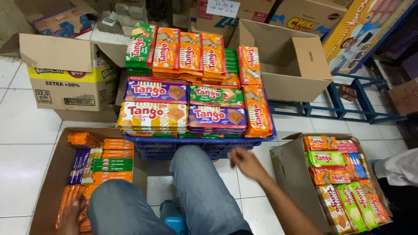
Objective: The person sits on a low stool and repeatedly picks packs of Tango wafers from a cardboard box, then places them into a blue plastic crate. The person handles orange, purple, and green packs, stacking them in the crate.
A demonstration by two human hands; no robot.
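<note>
I sit with my knees in grey trousers in front of a blue plastic crate (204,146) stacked with flat wafer packs (191,93) in orange, green, purple and yellow. My right hand (246,162) hovers empty just below the crate's front right corner, fingers loosely curled and blurred. My left hand (73,213) is low at the left, resting on orange packs (69,196) inside an open cardboard box (52,169); my knee hides part of it and its grip is unclear.
A second open box (287,169) of wafer packs stands at my right. An empty open carton (291,65) and a yellow-printed carton (69,78) flank the crate. A blue metal frame (344,109) lies behind on white floor tiles. Someone's white sleeve (398,167) shows at the right edge.
</note>
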